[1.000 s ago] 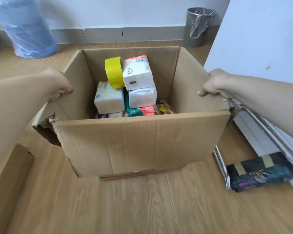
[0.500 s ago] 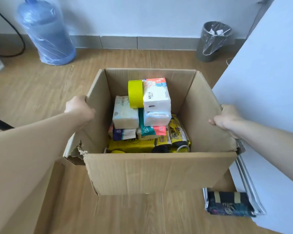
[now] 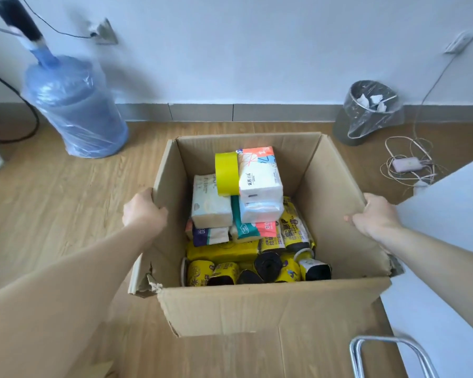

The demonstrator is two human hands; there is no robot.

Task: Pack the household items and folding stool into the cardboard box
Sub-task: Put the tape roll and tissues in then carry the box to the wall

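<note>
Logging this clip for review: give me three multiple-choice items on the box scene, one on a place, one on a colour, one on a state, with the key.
1. Where does the bin stand?
A. by the far wall, right of the box
B. inside the box
C. on the white surface

2. The tape roll in the cardboard box is:
A. red
B. yellow
C. black

3. The box's top is:
A. taped shut
B. folded closed
C. open

Key: 1 A, it stands against the baseboard. 2 B, yellow roll beside a tissue pack. 3 C, contents show while the left hand and right hand grip the side walls.
</note>
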